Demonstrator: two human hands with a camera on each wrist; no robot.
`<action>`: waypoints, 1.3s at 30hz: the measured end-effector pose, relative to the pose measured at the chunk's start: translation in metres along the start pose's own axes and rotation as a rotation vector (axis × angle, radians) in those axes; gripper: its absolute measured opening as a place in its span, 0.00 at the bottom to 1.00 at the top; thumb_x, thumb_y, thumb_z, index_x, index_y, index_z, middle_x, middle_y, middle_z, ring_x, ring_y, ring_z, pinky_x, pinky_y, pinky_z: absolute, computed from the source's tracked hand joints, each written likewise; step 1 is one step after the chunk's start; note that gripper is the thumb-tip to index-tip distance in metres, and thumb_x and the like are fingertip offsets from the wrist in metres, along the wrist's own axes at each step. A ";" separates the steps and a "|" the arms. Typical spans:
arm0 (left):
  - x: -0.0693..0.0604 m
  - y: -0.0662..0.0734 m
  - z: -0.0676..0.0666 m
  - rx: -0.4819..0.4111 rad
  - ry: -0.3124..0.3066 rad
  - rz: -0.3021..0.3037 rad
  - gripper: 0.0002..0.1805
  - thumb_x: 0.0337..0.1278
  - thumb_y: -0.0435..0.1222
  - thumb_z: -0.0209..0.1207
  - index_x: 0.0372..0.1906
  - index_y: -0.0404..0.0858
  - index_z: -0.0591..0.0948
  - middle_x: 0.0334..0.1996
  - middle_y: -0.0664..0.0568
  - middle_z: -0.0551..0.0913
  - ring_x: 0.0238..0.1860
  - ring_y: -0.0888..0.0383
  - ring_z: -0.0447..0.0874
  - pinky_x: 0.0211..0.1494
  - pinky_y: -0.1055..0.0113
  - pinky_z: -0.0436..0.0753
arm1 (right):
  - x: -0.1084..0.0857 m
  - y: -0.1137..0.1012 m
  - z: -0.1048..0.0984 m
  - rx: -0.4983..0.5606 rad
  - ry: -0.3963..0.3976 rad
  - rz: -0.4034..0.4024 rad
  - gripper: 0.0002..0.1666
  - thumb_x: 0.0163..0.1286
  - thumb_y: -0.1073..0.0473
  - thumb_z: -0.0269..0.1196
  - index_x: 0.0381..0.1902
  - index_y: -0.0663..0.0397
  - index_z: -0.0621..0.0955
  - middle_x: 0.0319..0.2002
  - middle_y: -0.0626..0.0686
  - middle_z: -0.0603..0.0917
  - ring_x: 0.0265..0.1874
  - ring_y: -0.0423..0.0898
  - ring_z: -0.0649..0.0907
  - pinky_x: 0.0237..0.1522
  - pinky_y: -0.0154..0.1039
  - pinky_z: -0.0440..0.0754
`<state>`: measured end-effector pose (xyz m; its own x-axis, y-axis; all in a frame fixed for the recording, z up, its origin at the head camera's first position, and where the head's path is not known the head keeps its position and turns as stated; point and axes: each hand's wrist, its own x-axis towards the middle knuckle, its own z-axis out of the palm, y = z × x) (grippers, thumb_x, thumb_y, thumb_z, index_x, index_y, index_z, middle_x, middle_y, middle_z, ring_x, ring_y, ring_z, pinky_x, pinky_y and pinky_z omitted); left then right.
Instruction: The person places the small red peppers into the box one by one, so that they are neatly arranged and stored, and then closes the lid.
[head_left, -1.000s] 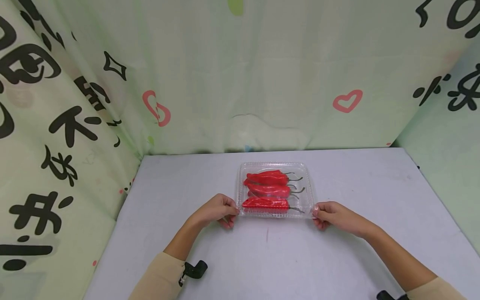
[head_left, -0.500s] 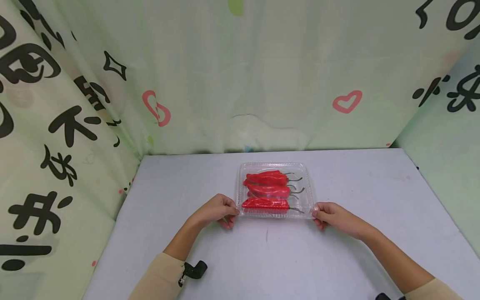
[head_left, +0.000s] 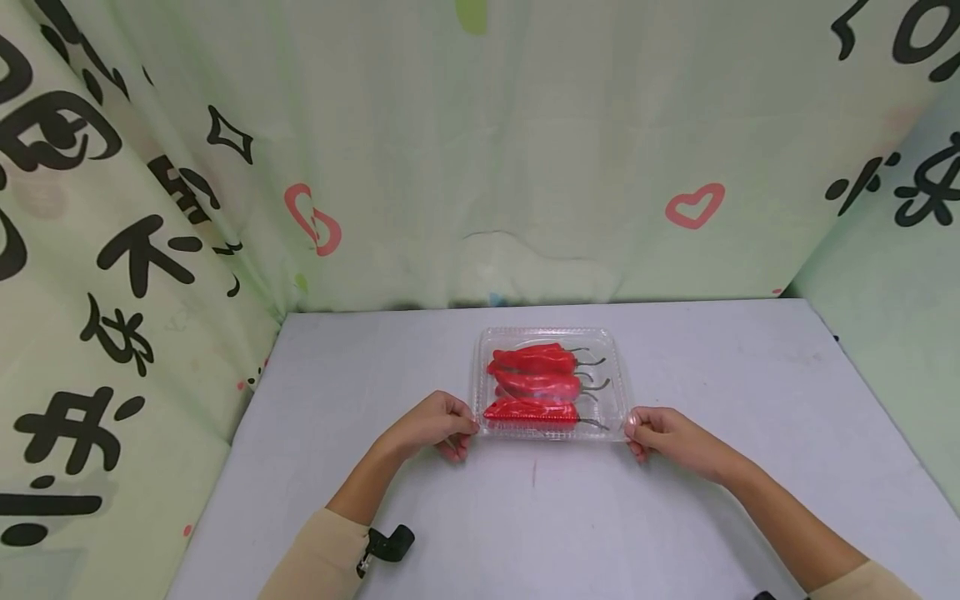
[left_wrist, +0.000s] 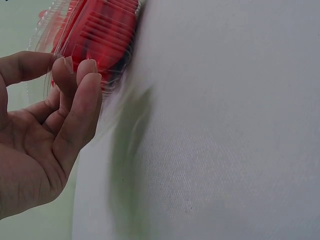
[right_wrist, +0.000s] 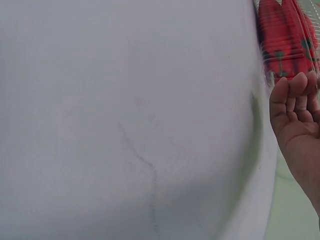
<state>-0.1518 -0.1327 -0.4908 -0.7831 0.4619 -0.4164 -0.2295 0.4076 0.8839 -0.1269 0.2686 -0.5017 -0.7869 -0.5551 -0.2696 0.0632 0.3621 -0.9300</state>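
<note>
A clear plastic clamshell box (head_left: 552,335) lies on the white table, its lid down over several red chili peppers (head_left: 536,385) with green stems pointing right. My left hand (head_left: 435,423) pinches the near left corner of its rim between thumb and index finger. At the near right corner, my right hand (head_left: 675,435) pinches the rim the same way. In the left wrist view the left hand (left_wrist: 50,110) has its other fingers curled beside the ribbed wall of the box. The right wrist view shows the right hand (right_wrist: 298,112) at the box's edge, its grip partly cut off.
The white-covered table (head_left: 585,525) stretches around the box. A patterned curtain (head_left: 555,150) stands along the back edge and both sides. A black wrist camera (head_left: 390,543) sits on the left sleeve.
</note>
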 end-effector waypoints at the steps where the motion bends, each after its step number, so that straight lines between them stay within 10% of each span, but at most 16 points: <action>1: 0.000 0.000 0.000 -0.001 -0.001 0.000 0.14 0.66 0.33 0.63 0.35 0.21 0.81 0.19 0.50 0.81 0.20 0.58 0.83 0.31 0.61 0.91 | 0.000 0.000 0.000 0.003 0.002 0.000 0.17 0.82 0.60 0.53 0.38 0.73 0.74 0.29 0.47 0.79 0.29 0.39 0.79 0.34 0.35 0.81; 39: 0.000 -0.001 -0.001 0.000 -0.014 -0.009 0.15 0.67 0.34 0.62 0.35 0.22 0.81 0.20 0.50 0.81 0.20 0.58 0.83 0.31 0.62 0.91 | 0.001 0.006 0.002 0.110 -0.008 0.048 0.24 0.83 0.58 0.53 0.42 0.83 0.71 0.29 0.47 0.78 0.29 0.37 0.79 0.33 0.31 0.81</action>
<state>-0.1519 -0.1339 -0.4912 -0.7729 0.4690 -0.4275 -0.2367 0.4120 0.8799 -0.1260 0.2692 -0.5082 -0.7762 -0.5456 -0.3161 0.1681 0.3041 -0.9377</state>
